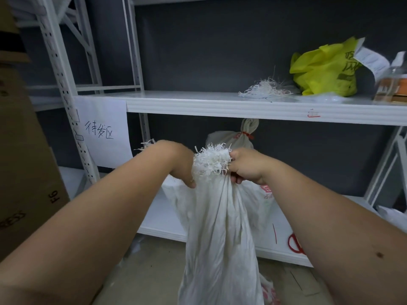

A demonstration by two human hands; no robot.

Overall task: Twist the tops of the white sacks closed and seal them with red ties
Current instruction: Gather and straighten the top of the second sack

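Observation:
A white woven sack (218, 234) hangs in front of me, its frayed top bunched at chest height. My left hand (180, 166) grips the gathered neck from the left. My right hand (244, 167) is closed on the same neck from the right, just under the frayed fringe. Behind it on the lower shelf stands another white sack (233, 137), its top twisted and bound with a red tie (246, 134). Loose red ties (294, 244) lie on the lower shelf at the right, partly hidden by my right forearm.
A white metal shelving unit (220, 106) fills the view. On its upper shelf lie a yellow bag (326, 69), frayed white fibres (264, 88) and a clear container (391, 84). A paper sign (103, 130) hangs at the left. Cardboard boxes (24, 164) stand far left.

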